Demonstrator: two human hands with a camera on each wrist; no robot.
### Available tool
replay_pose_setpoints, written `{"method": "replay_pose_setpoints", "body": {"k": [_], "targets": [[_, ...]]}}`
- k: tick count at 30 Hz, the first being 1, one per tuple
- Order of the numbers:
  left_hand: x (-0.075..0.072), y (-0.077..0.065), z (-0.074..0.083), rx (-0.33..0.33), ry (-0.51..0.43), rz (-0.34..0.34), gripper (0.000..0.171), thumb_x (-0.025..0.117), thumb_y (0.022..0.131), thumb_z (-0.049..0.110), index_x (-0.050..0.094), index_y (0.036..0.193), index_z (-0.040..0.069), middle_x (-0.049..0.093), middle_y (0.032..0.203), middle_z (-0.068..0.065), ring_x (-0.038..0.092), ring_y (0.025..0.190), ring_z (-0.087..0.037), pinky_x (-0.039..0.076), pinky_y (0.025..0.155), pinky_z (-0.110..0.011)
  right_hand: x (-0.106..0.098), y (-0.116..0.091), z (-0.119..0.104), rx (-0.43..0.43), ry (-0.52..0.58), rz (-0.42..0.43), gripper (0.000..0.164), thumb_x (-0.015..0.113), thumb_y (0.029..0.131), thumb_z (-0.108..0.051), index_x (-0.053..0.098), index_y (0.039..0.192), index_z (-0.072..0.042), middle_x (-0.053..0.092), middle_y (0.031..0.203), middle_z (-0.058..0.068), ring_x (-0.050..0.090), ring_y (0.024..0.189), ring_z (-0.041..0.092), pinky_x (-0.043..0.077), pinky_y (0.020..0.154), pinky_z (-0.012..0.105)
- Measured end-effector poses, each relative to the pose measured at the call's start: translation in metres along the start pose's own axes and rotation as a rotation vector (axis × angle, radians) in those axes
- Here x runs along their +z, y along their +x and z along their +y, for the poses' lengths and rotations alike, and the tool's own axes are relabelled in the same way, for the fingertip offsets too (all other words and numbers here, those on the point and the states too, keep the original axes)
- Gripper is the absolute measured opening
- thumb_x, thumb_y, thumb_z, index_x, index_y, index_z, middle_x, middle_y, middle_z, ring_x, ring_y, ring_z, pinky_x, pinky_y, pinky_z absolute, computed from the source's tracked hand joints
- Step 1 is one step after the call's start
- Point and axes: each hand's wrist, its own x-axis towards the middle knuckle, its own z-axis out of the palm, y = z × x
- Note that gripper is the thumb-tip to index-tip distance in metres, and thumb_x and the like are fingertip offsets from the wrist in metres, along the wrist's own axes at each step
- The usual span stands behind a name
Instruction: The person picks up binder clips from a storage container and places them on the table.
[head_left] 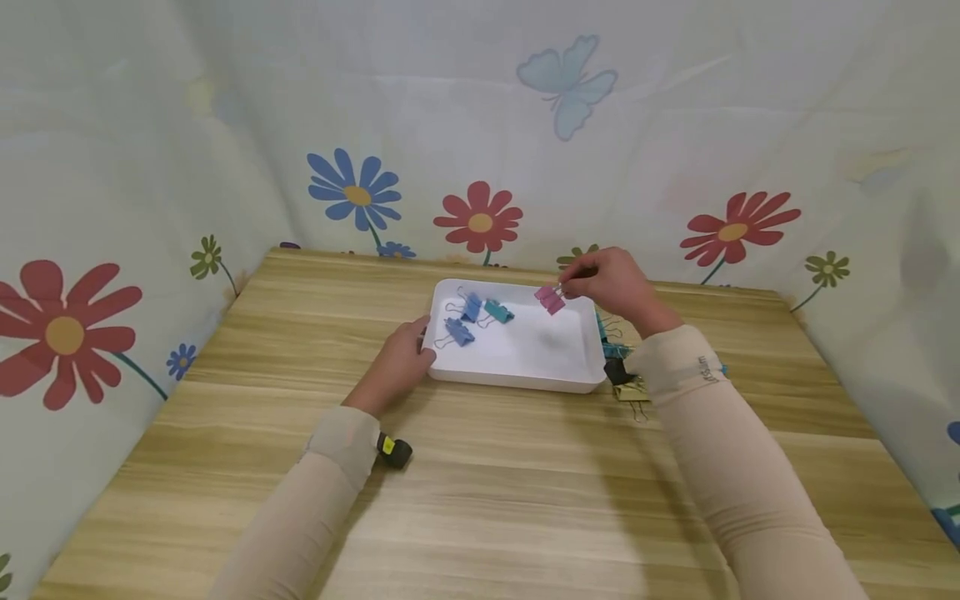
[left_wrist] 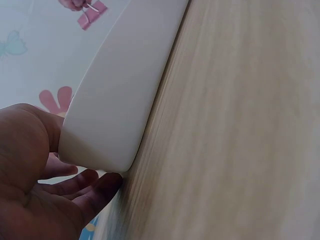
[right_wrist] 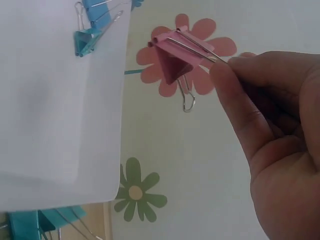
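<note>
A white tray [head_left: 517, 381] lies on the table, and my left hand [head_left: 399, 365] grips its left end. In the left wrist view the thumb is at the tray's rim and the other fingers [left_wrist: 102, 192] are at its outer wall. Above the tray's right part, my right hand [head_left: 615, 287] pinches a pink binder clip [head_left: 551, 300] by one wire handle; its other handle hangs free in the right wrist view. Inside the tray are two blue binder clips [head_left: 460, 332] and a teal binder clip [head_left: 498, 312], all toward the left.
Beside the tray's right end lie more binder clips, teal [head_left: 617, 350] and yellow [head_left: 630, 392], partly hidden by the right wrist and its black camera [head_left: 618, 371]. The wooden table [head_left: 487, 500] meets a flower-printed curtain [head_left: 420, 100] behind.
</note>
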Motion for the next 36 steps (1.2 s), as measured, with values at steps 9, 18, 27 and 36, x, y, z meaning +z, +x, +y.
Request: {"method": "replay_pose_setpoints", "body": {"k": [9, 18, 27, 36], "targets": [[0.0, 0.0, 0.002, -0.005, 0.012, 0.002, 0.066, 0.047, 0.091, 0.012, 0.026, 0.153, 0.004, 0.042, 0.147, -0.02, 0.045, 0.132, -0.029, 0.037, 0.113, -0.045, -0.021, -0.011, 0.018, 0.038, 0.133, 0.144, 0.024, 0.066, 0.091, -0.028, 0.072, 0.104, -0.009, 0.07, 0.107, 0.009, 0.069, 0.089, 0.016, 0.055, 0.082, 0.032], [0.002, -0.001, 0.001, -0.007, 0.016, 0.004, 0.065, 0.048, 0.091, 0.013, 0.027, 0.153, 0.005, 0.042, 0.146, -0.019, 0.044, 0.134, -0.029, 0.035, 0.114, -0.045, -0.032, -0.016, 0.039, 0.094, 0.252, 0.215, 0.033, 0.064, 0.092, -0.029, 0.068, 0.111, -0.003, 0.067, 0.105, 0.006, 0.07, 0.085, 0.007, 0.053, 0.095, 0.041], [0.002, 0.001, 0.0, -0.015, 0.011, -0.002, 0.066, 0.049, 0.091, 0.012, 0.026, 0.153, 0.006, 0.041, 0.148, -0.019, 0.042, 0.135, -0.029, 0.033, 0.115, -0.046, -0.039, -0.019, 0.066, 0.21, 0.314, 0.278, 0.031, 0.063, 0.093, -0.026, 0.066, 0.109, 0.0, 0.065, 0.104, 0.006, 0.07, 0.081, 0.005, 0.057, 0.084, 0.026], [0.007, -0.001, -0.004, 0.001, -0.002, 0.006, 0.065, 0.049, 0.091, 0.011, 0.028, 0.152, 0.004, 0.041, 0.147, -0.02, 0.042, 0.135, -0.03, 0.033, 0.115, -0.047, -0.038, -0.024, 0.088, 0.27, 0.326, 0.297, 0.034, 0.06, 0.095, -0.025, 0.064, 0.114, 0.003, 0.062, 0.113, 0.015, 0.069, 0.08, 0.003, 0.051, 0.098, 0.044]]}}
